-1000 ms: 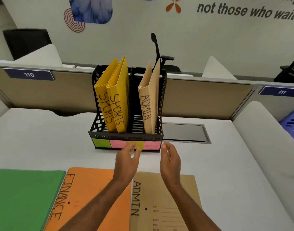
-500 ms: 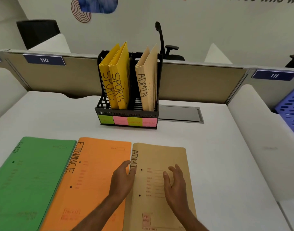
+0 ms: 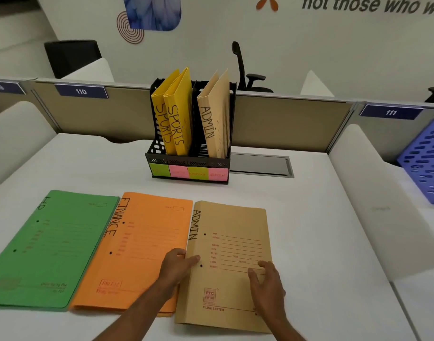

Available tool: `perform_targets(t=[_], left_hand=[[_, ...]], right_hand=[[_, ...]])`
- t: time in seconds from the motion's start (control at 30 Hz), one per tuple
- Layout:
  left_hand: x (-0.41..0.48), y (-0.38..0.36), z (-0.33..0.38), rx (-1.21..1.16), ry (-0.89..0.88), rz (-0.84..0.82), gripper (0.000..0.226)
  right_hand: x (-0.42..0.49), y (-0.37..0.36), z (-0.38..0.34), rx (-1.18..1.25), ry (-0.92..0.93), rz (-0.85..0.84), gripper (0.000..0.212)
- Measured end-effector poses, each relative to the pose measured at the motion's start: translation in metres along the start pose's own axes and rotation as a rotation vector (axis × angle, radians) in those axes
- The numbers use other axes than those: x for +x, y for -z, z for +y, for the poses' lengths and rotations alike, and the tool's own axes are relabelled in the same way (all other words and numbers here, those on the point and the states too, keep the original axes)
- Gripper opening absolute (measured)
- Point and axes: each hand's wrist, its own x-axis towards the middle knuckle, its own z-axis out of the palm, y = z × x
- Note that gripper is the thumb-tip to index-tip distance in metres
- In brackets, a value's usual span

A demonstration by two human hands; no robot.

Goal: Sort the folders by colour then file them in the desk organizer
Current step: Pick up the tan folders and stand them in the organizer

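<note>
Three folders lie side by side on the white desk: a green HR folder (image 3: 51, 247), an orange FINANCE folder (image 3: 142, 242) and a tan ADMIN folder (image 3: 235, 225). My left hand (image 3: 179, 264) grips the tan folder's left spine edge, thumb on top. Flat on the same folder's lower right part rests my right hand (image 3: 267, 281), fingers spread. Behind them stands the black desk organizer (image 3: 186, 162) with coloured sticky labels on its front. It holds two yellow SPORTS folders (image 3: 175, 114) on the left and another tan ADMIN folder (image 3: 217, 114) in the rightmost slot.
A grey cable hatch (image 3: 260, 166) is set in the desk right of the organizer. A purple perforated basket (image 3: 427, 163) stands at the far right. Beige partitions (image 3: 284, 124) close the desk's back, and white rounded dividers (image 3: 373, 193) flank both sides.
Both hands came back from the organizer's front to the tan ADMIN folder on the desk. The left hand took hold of its spine edge and the right settled on its cover.
</note>
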Motion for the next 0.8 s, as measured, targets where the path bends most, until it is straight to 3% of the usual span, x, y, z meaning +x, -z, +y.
perform_targets(t=[0.27,0.57,0.7,0.8], left_hand=[[-0.021,-0.002,0.017,-0.239,-0.061,-0.2,0.033],[-0.038,0.019,0.04,-0.35,-0.286,-0.214,0.033],[-0.049,0.025,0.062,-0.331,-0.399,-0.221,0.031],[-0.056,0.025,0.08,-0.309,-0.417,-0.252,0.042]], right_hand=[[0.001,0.019,0.0,0.132,-0.022,-0.057,0.032],[0.018,0.023,-0.017,0.352,-0.163,-0.061,0.041],[0.03,0.022,-0.04,0.435,-0.137,-0.078,0.037],[0.039,0.021,-0.061,0.482,-0.099,-0.085,0.036]])
